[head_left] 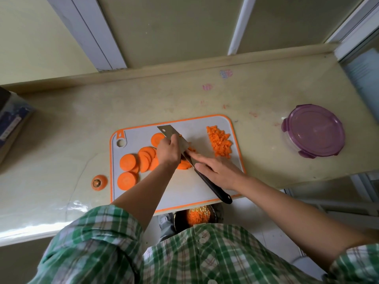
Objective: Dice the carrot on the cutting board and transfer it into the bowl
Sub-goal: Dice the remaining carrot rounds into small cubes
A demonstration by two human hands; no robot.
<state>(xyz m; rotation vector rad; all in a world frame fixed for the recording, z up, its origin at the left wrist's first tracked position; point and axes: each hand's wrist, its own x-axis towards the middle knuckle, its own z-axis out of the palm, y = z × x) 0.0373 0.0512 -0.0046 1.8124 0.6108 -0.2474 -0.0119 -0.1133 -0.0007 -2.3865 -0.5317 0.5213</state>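
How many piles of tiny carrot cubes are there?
2. One pile sits at the cutting board's right end; another is in the dark bowl below the counter edge. More bits may hide under the knife.

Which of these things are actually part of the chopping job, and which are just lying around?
Part of the job:
knife in the right hand
cutting board
carrot slices, some under the left hand
diced pile
bowl, low in view

Lying about:
purple-lidded container
carrot top
box at far left
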